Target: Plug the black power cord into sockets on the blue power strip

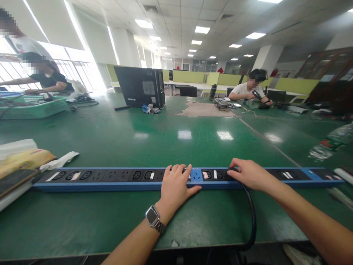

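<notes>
One blue-and-black power strip point(196, 176) spans the lower half of the head view, on the green counter point(154, 151). At lower centre, the left hand point(176, 186) lies open across it; right of centre, the right hand point(246, 173) pinches the end of a black cable point(252, 215) against it.

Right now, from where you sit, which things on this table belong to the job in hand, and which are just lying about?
Seemingly in the job:
- power strip, with the left hand on it
- black cable, its end in the right hand

Apparently lying about:
- plastic bottle
- yellow packet
- green basket
- gloves
- black computer case
</notes>
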{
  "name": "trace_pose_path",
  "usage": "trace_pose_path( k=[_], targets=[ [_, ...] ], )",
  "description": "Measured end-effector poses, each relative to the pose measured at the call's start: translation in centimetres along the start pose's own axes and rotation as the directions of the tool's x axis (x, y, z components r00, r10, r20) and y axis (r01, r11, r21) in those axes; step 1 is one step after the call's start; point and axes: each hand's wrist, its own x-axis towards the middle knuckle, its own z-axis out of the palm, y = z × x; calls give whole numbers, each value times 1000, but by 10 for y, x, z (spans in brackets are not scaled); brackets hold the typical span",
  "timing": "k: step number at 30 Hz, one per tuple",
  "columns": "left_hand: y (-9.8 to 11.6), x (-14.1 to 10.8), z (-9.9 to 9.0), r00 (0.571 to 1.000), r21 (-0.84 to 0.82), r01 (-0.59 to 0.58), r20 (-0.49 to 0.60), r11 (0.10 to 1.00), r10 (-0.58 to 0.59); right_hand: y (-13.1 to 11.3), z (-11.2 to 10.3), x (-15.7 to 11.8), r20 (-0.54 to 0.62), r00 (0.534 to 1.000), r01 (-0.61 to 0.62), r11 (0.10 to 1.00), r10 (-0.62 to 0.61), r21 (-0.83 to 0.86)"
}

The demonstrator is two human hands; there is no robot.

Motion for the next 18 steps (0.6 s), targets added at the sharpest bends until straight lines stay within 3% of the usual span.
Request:
trace_pose_path(
  k=[3,5,8,11,13,15,16,18],
  targets=[
    [0,0,0,1000,2,-3,-9,1000,3,-5,9,-2,-31,998,-51,997,50,-49],
    [0,1,0,1000,7,-7,-11,1000,7,-6,6,-5,-44,998,-48,999,48,19],
    [0,1,0,1000,15,-14,-9,1000,14,0,-19,-14,-157,984,-40,965,83,259],
    [0,2,0,1000,17,-21,-10,1000,21,16,-56,-24,-269,938,-54,856,221,513],
    [0,2,-1,1000,20,-19,-14,1000,20,32,-72,-29,-218,935,-78,762,279,643],
    [0,2,-2,1000,22,-18,-12,1000,18,50,-73,-31,-72,951,-160,680,299,715],
    [0,2,-2,1000,22,-20,-10,1000,20,59,-68,-30,4,956,-208,668,293,715],
    [0,2,-2,1000,22,-27,-13,999,27,78,-53,-27,81,961,-256,738,264,624]
  ],
)
